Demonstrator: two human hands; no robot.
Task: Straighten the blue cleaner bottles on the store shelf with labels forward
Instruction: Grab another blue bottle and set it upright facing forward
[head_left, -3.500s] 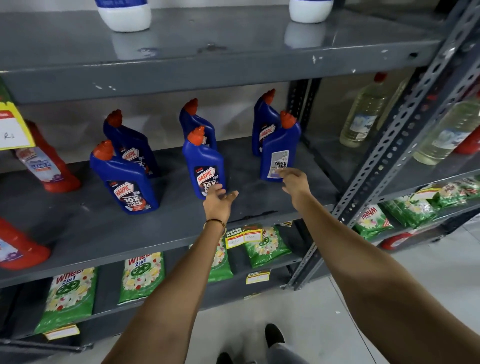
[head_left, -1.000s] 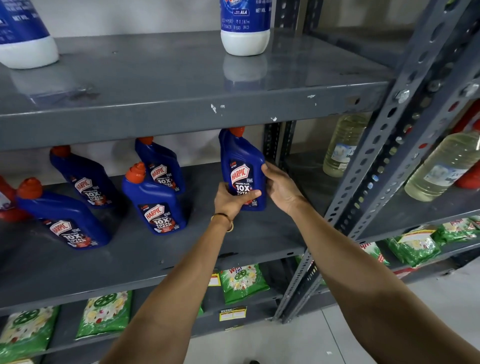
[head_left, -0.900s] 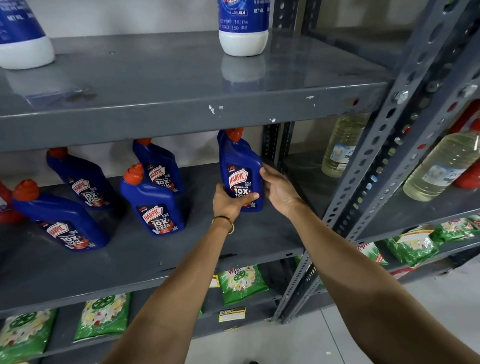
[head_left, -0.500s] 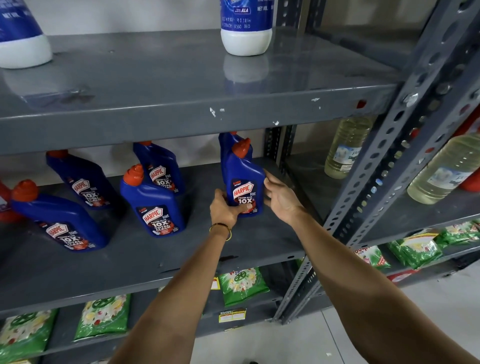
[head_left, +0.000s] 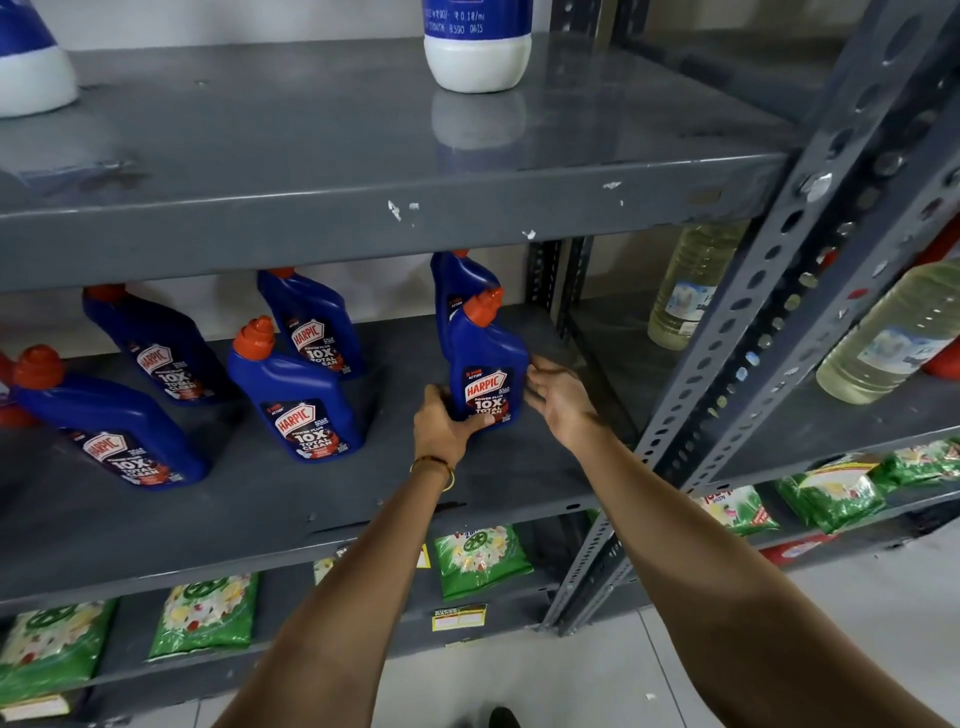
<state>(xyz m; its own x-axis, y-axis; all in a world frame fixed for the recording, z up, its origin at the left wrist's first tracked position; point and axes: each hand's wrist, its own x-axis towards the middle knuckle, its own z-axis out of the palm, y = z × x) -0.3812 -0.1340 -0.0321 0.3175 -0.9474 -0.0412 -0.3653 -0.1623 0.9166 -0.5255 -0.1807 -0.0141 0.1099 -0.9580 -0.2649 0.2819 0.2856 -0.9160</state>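
Several blue Harpic cleaner bottles with orange caps stand on the grey middle shelf (head_left: 322, 499). The front right bottle (head_left: 485, 364) stands upright with its label facing me. My left hand (head_left: 441, 423) grips its lower left corner, thumb across the label's bottom. My right hand (head_left: 558, 395) hovers just right of it, fingers spread and blurred, holding nothing. Another bottle (head_left: 460, 280) stands directly behind. Further left are a front middle bottle (head_left: 296, 395), a back middle bottle (head_left: 314, 322), a back left bottle (head_left: 156, 345) and a front left bottle (head_left: 104, 421), all labels forward and leaning.
The upper shelf (head_left: 363, 208) hangs low over the bottle caps and carries a white-and-blue bottle (head_left: 477, 47). A perforated steel upright (head_left: 769, 291) stands to the right, with clear oil bottles (head_left: 691, 291) beyond. Green detergent packets (head_left: 480, 558) lie on the shelf below.
The front right bottle was turned from back label to front label and set down before the rear bottle. My right hand has come off its side.
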